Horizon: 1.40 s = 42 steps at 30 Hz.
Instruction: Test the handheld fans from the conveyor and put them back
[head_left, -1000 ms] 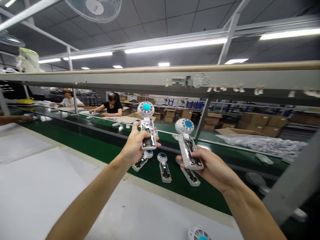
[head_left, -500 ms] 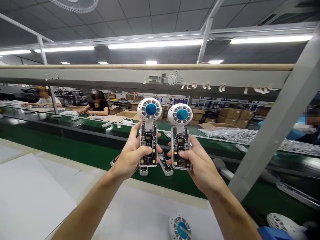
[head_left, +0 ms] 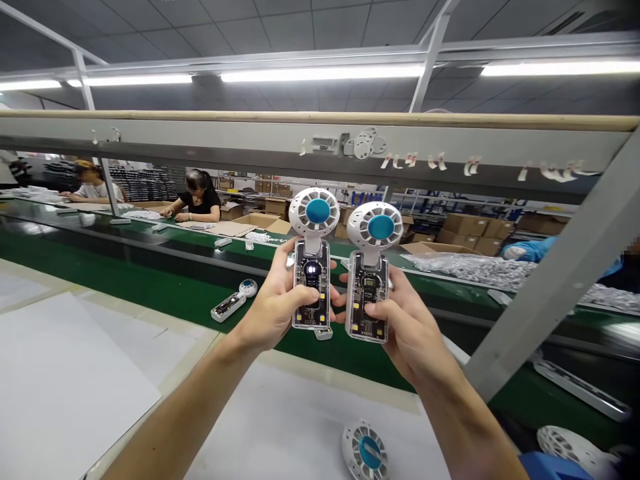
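Note:
My left hand [head_left: 273,310] is wrapped round a small handheld fan [head_left: 313,257] with a white round head, blue hub and clear body; its thumb rests on the front and a small display is lit. My right hand [head_left: 403,320] grips a second, matching fan [head_left: 373,270] held upright beside the first, thumb on its front. Both fans are raised side by side above the green conveyor belt [head_left: 150,290]. Another fan [head_left: 234,300] lies flat on the belt to the left.
A white worktable [head_left: 75,373] lies in front of me, with a loose fan head [head_left: 365,450] near its edge. A grey overhead rail [head_left: 200,143] and a slanted grey post [head_left: 550,293] frame the station. People work across the belt [head_left: 197,197], with cardboard boxes behind.
Both hands brought the two fans together and upright, side by side. The view shifted right, and the fans lying on the belt slid left, now mostly hidden behind my hands.

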Each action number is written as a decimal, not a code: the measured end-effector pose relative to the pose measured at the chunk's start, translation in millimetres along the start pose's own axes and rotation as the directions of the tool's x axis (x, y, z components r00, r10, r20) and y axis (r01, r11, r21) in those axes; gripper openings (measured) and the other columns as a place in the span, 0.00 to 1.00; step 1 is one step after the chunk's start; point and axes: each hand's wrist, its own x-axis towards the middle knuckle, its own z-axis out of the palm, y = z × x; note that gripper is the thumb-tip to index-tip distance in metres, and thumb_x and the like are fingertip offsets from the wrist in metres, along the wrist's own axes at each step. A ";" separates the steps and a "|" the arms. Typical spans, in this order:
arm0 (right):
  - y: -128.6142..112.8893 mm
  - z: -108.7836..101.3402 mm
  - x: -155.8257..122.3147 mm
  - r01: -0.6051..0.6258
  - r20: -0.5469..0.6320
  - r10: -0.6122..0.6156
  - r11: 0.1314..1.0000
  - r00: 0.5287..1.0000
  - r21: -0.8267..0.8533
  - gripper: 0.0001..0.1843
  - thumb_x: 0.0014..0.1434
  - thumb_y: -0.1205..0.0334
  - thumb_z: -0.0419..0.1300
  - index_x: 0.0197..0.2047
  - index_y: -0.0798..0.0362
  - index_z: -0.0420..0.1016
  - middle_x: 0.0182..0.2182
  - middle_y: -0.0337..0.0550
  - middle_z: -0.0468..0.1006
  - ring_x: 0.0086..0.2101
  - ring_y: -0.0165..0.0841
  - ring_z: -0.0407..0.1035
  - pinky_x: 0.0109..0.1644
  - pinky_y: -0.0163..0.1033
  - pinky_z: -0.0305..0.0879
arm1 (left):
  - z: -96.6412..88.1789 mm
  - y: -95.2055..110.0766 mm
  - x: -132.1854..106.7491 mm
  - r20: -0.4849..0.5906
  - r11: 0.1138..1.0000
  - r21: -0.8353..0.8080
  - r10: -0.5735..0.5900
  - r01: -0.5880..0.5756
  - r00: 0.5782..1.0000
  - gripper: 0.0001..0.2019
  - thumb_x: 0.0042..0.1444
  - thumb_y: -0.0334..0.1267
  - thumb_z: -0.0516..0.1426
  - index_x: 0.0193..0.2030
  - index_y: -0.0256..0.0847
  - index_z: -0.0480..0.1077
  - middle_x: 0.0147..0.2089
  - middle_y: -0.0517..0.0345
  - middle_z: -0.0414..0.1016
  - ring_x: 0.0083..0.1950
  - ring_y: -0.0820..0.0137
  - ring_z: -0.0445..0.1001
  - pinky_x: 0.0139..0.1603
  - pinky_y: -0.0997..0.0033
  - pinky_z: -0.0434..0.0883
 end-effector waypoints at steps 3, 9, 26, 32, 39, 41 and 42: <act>-0.2 3.3 -1.4 -0.011 0.003 0.011 1.000 1.000 -0.011 0.37 0.50 0.65 0.61 0.63 0.44 0.58 0.50 0.44 0.79 0.40 0.40 0.78 0.40 0.46 0.78 | -0.2 -1.5 0.7 0.009 1.000 -0.014 0.003 -0.003 1.000 0.37 0.52 0.28 0.60 0.65 0.45 0.46 0.49 0.50 0.76 0.31 0.66 0.80 0.31 0.63 0.78; 1.3 4.9 -2.0 0.039 -0.055 -0.040 0.999 0.998 -0.017 0.36 0.52 0.66 0.61 0.64 0.43 0.59 0.52 0.44 0.77 0.42 0.40 0.78 0.39 0.43 0.78 | -4.1 -4.4 -0.7 0.045 1.000 -0.013 -0.020 0.021 0.999 0.40 0.54 0.29 0.60 0.68 0.46 0.42 0.46 0.51 0.78 0.32 0.65 0.80 0.35 0.63 0.78; -0.5 3.7 -4.1 0.033 -0.013 -0.034 0.998 0.999 -0.049 0.36 0.51 0.66 0.61 0.64 0.44 0.61 0.44 0.43 0.80 0.37 0.38 0.77 0.39 0.42 0.77 | 3.8 5.6 -3.8 0.003 0.998 0.000 -0.059 0.059 0.998 0.41 0.47 0.25 0.59 0.66 0.44 0.46 0.41 0.55 0.78 0.29 0.66 0.79 0.29 0.68 0.75; 4.8 4.0 0.6 0.066 -0.029 -0.067 0.997 0.997 -0.035 0.36 0.54 0.63 0.61 0.65 0.43 0.59 0.55 0.45 0.76 0.48 0.42 0.76 0.43 0.43 0.78 | 4.8 4.3 -2.2 -0.045 0.998 -0.010 -0.068 0.067 0.997 0.39 0.50 0.27 0.60 0.66 0.45 0.47 0.47 0.50 0.77 0.30 0.66 0.80 0.31 0.67 0.76; 9.2 0.3 3.7 0.059 -0.038 -0.060 0.998 0.997 -0.034 0.34 0.53 0.65 0.60 0.64 0.46 0.60 0.43 0.43 0.79 0.34 0.35 0.76 0.37 0.41 0.77 | 0.9 -0.5 -0.2 -0.076 0.999 -0.026 -0.044 0.042 0.996 0.33 0.51 0.28 0.58 0.63 0.43 0.52 0.49 0.49 0.77 0.27 0.67 0.79 0.26 0.70 0.75; 8.4 1.0 2.7 0.066 -0.042 -0.068 0.997 0.997 -0.039 0.34 0.53 0.65 0.59 0.63 0.47 0.60 0.39 0.42 0.79 0.34 0.35 0.76 0.36 0.41 0.77 | 0.1 -0.3 -0.1 -0.077 0.999 -0.028 -0.042 0.040 0.996 0.32 0.51 0.28 0.58 0.62 0.43 0.52 0.48 0.49 0.78 0.28 0.66 0.79 0.26 0.70 0.75; 7.7 1.6 2.0 0.072 -0.044 -0.074 0.996 0.996 -0.044 0.34 0.53 0.65 0.59 0.63 0.47 0.60 0.39 0.42 0.79 0.34 0.36 0.76 0.36 0.41 0.76 | -0.2 0.0 0.0 -0.077 0.999 -0.029 -0.040 0.038 0.996 0.32 0.51 0.28 0.59 0.62 0.43 0.53 0.47 0.50 0.78 0.28 0.66 0.79 0.26 0.69 0.75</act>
